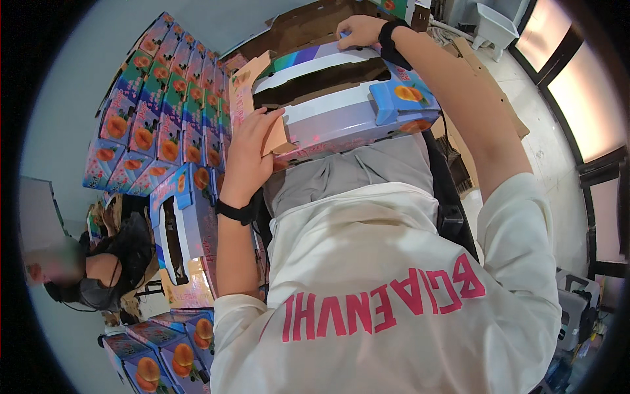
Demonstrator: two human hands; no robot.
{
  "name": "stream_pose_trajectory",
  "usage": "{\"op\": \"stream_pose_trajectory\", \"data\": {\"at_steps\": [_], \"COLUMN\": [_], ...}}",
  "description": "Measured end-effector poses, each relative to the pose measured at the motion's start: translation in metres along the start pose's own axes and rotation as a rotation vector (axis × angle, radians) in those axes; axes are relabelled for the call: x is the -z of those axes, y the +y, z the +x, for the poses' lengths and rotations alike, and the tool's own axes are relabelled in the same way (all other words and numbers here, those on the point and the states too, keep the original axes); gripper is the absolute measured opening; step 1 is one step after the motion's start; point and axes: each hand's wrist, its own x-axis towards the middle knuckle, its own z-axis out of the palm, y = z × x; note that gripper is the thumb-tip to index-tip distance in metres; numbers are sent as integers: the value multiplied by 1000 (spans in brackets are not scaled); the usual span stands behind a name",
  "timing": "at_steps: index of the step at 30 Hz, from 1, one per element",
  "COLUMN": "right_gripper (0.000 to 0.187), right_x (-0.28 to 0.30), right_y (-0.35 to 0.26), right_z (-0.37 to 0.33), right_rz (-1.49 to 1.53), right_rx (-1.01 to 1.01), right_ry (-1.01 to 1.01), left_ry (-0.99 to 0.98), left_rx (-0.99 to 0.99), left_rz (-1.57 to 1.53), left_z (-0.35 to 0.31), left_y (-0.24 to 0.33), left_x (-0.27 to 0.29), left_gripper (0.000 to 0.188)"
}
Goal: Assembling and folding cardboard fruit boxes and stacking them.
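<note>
A colourful cardboard fruit box (341,108), blue and pink with orange fruit pictures, rests against my lap, its top flaps partly apart with a dark gap between them. My left hand (248,154) grips the box's near left corner at a brown inner flap (275,134). My right hand (357,31) presses on the far top edge of the same box. Both wrists wear black bands.
A tall stack of matching folded boxes (164,111) stands at the left, with more boxes (180,223) below it and at the bottom left (164,358). Another person in a dark mask (98,276) sits at the left. Brown flat cardboard (308,23) lies behind the box.
</note>
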Motion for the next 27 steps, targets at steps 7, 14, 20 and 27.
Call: {"op": "stream_pose_trajectory", "data": {"at_steps": [7,14,20,27], "right_gripper": [23,117,67,28], "right_x": [12,19,36,62], "right_y": [24,-13,3,91], "right_z": [-6,-78,-181,-292], "right_rz": [404,38,42,713], "right_rx": [15,58,-272,-494], "right_ry": [249,281,186,-18], "left_ry": [-2,426,508,568], "left_rx": [19,88,601,656], "left_rz": [15,264,-443,-600], "left_z": [0,-16,-56,-51], "left_y": [-2,-12,-42,-71], "left_x": [-2,-1,-3,-14], "left_gripper": [76,55,39,44]}}
